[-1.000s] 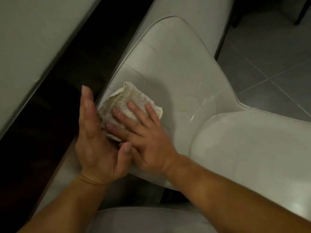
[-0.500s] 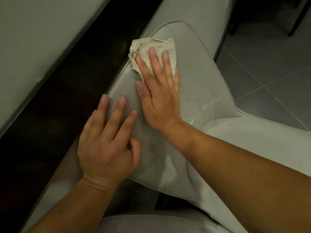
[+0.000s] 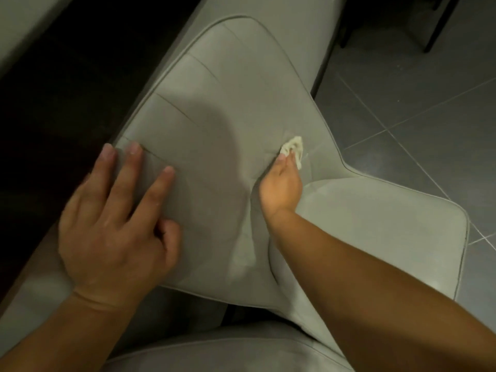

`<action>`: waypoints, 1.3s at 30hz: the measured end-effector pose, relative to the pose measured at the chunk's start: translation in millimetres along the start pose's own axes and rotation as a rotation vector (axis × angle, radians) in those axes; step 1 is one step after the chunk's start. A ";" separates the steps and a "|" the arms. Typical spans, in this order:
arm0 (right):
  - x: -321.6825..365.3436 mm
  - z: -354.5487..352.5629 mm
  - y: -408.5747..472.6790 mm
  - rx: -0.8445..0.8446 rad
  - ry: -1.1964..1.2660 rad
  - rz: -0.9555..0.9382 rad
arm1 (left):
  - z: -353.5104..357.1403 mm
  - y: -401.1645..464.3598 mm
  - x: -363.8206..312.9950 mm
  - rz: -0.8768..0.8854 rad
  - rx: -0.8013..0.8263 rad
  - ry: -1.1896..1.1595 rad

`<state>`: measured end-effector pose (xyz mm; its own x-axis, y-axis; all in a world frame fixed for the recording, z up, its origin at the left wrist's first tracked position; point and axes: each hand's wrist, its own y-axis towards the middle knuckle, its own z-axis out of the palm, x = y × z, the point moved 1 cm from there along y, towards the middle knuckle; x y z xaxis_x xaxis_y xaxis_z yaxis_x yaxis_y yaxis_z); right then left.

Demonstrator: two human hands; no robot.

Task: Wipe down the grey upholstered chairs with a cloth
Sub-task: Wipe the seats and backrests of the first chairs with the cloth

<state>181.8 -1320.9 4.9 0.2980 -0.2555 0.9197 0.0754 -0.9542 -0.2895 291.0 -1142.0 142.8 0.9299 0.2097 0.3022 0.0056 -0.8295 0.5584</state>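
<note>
A grey upholstered chair fills the view, its backrest [image 3: 222, 108] facing me and its seat [image 3: 375, 232] to the right. My left hand [image 3: 118, 218] rests flat on the backrest's left edge, fingers spread and straight. My right hand [image 3: 281, 183] presses a cream cloth [image 3: 294, 149] against the backrest near the crease where it meets the seat. Only a small bunched part of the cloth shows past my fingertips; the rest is hidden under the hand.
A dark gap [image 3: 67, 103] and a pale tabletop edge [image 3: 18, 25] lie to the left. Grey floor tiles [image 3: 429, 116] spread to the right. Another grey chair [image 3: 214, 353] sits at the bottom, and a further one [image 3: 281, 12] at the top.
My right hand has swept the cloth from the top left of the backrest down to the right, to the seat crease. My left hand has stayed on the left edge.
</note>
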 end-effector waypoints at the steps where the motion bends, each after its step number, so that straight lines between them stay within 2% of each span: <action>1: 2.3 -0.5 -11.5 -0.028 0.021 -0.032 | 1.8 -1.6 0.7 -0.005 -0.005 -0.016; 5: 36.6 17.6 -83.5 0.076 0.121 -0.525 | 11.1 -7.6 9.3 0.000 0.023 -0.055; 7: 39.2 30.6 -105.2 0.112 0.075 -0.570 | 14.8 -12.0 12.7 0.007 0.096 -0.058; 12: 8.5 44.9 -94.4 0.124 0.127 -0.311 | 16.5 -8.1 6.7 -0.007 -0.002 -0.060; 16: -57.3 20.4 -69.2 0.327 0.002 0.292 | 14.1 -7.1 5.9 -0.029 0.048 -0.078; 17: -69.2 8.9 -73.1 0.322 -0.035 0.334 | 13.6 -8.3 6.2 -0.030 0.057 -0.066; 19: -75.3 -8.4 -91.9 0.225 0.005 0.186 | 14.6 -7.6 7.4 -0.035 0.063 -0.052; 21: -65.4 -16.7 -120.9 0.164 0.065 -0.124 | 15.8 -6.4 8.0 -0.042 0.069 -0.048; 23: -59.0 -11.9 -155.8 0.245 0.027 -0.420 | 15.2 -7.2 7.9 -0.043 0.078 -0.039; 25: -59.9 -2.8 -183.4 0.354 -0.016 -0.492 | 15.4 -7.8 9.0 -0.033 0.090 -0.039; 29: -91.4 3.2 -171.0 0.385 -0.100 -0.146 | 17.0 -8.8 9.8 -0.021 0.096 -0.049; 32: -126.7 -2.2 -134.7 0.393 0.065 0.269 | 18.3 -7.2 9.7 -0.042 0.114 -0.063; 34: -140.4 -6.1 -119.8 0.472 -0.002 0.420 | 17.3 -7.6 9.5 -0.054 0.115 -0.071; 35: -142.4 -8.5 -115.0 0.488 -0.114 0.442 | 16.2 -8.0 8.5 -0.055 0.110 -0.066; 37: -132.0 -14.1 -111.1 0.376 -0.243 0.361 | 14.7 -7.1 5.0 -0.051 0.096 -0.045; 39: -103.8 -16.6 -119.0 0.178 -0.160 0.180 | 12.7 -5.4 0.9 -0.048 0.088 -0.041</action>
<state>126.1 -1183.4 -51.7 0.4671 -0.3764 0.8001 0.1695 -0.8500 -0.4989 296.5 -1143.9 130.2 0.9422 0.2301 0.2436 0.0810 -0.8618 0.5008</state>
